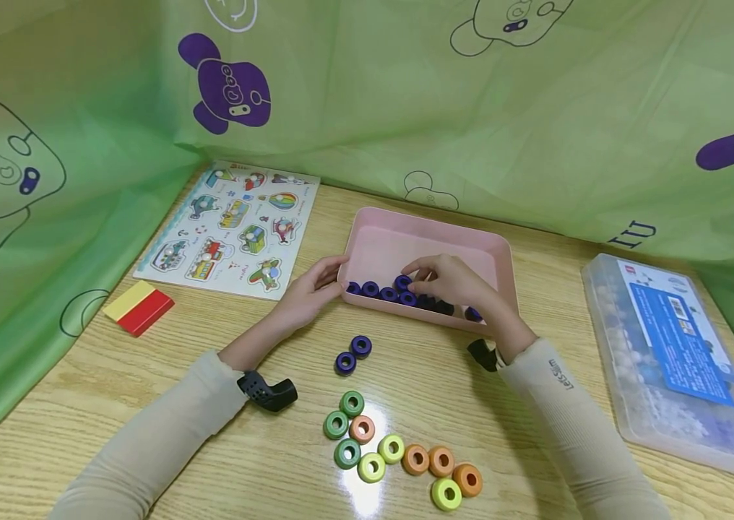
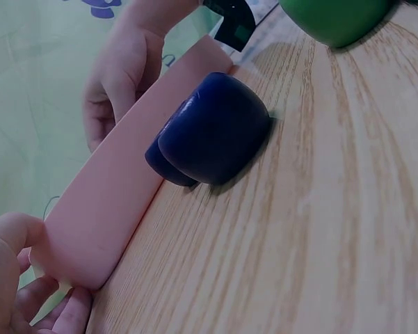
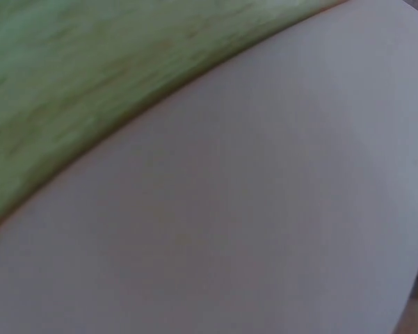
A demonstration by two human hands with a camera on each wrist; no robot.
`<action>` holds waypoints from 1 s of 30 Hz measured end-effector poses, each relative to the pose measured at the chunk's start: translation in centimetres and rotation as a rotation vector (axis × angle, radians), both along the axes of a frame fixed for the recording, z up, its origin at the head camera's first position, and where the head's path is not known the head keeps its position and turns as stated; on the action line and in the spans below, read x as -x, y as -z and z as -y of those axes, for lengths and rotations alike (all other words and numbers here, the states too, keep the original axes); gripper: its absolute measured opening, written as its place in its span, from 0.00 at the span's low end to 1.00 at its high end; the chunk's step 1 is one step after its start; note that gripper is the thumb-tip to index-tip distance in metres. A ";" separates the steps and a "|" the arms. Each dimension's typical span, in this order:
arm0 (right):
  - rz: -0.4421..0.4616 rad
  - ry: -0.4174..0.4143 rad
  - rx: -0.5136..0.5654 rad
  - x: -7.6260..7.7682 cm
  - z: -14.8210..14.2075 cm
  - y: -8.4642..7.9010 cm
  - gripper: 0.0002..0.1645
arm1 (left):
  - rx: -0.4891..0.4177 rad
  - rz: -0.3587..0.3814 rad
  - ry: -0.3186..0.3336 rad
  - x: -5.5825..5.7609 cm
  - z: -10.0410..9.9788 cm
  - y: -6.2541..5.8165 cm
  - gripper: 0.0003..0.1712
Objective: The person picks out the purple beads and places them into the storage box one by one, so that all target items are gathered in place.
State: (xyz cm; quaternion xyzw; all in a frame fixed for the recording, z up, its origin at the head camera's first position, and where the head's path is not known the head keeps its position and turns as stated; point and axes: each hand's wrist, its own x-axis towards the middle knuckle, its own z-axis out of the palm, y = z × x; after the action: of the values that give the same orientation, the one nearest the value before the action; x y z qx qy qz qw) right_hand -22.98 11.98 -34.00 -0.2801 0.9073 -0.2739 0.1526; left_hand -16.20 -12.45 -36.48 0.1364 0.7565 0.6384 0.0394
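A pink tray [image 1: 380, 249] stands on the table with several dark blue ring-shaped beads [image 1: 370, 295] along its near side. My left hand [image 1: 307, 295] grips the tray's near left corner, thumb and fingers around the wall, as the left wrist view also shows. Inside the tray, my right hand [image 1: 450, 280] pinches a dark blue bead [image 1: 399, 289] just above the others; its palm hides part of the row. Two more dark blue beads [image 1: 345, 371] lie on the table in front of the tray. The right wrist view is mostly filled by a pale blurred surface.
Nearer to me lie green beads [image 1: 347, 463], orange beads [image 1: 415, 469] and yellow beads [image 1: 372, 477]. A picture puzzle board [image 1: 224, 238] is at the back left, beside a yellow and red card [image 1: 139, 307]. On the right sits a clear plastic box [image 1: 627, 361]. Green cloth [image 1: 367, 108] hangs behind.
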 end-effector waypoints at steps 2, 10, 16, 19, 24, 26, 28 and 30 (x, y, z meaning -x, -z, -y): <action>-0.010 -0.004 0.000 -0.1 -0.1 0.0 0.17 | 0.001 0.003 -0.001 0.0 0.0 0.1 0.24; -0.129 0.057 0.084 -1.7 -0.7 -1.0 0.18 | 0.011 -0.007 0.005 0.0 0.0 0.0 0.25; -0.156 -0.109 0.198 -4.6 0.5 -1.9 0.16 | 0.017 -0.007 -0.003 0.0 0.1 0.0 0.24; -0.092 -0.250 0.194 -5.9 1.5 -1.8 0.16 | 0.017 -0.008 -0.001 0.2 0.1 0.3 0.24; -0.013 -0.394 0.038 -7.2 2.9 -1.0 0.21 | 0.028 -0.007 -0.009 1.1 0.4 1.8 0.24; -0.051 -0.410 -0.043 -7.4 3.4 -0.6 0.24 | 0.039 -0.014 -0.009 1.4 0.5 2.4 0.24; -0.111 -0.418 -0.110 -7.6 3.7 -0.2 0.27 | 0.049 -0.022 -0.009 1.6 0.5 2.8 0.24; -0.170 -0.425 -0.149 -7.6 4.1 0.2 0.29 | 0.052 -0.024 -0.009 1.6 0.4 2.8 0.24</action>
State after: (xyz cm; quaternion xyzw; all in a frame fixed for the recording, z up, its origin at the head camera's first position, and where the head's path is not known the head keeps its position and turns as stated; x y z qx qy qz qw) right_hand -15.41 7.92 -34.21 -0.4746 0.8553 -0.1437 0.1501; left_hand -17.78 -12.90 -39.31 0.1396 0.7738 0.6170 0.0312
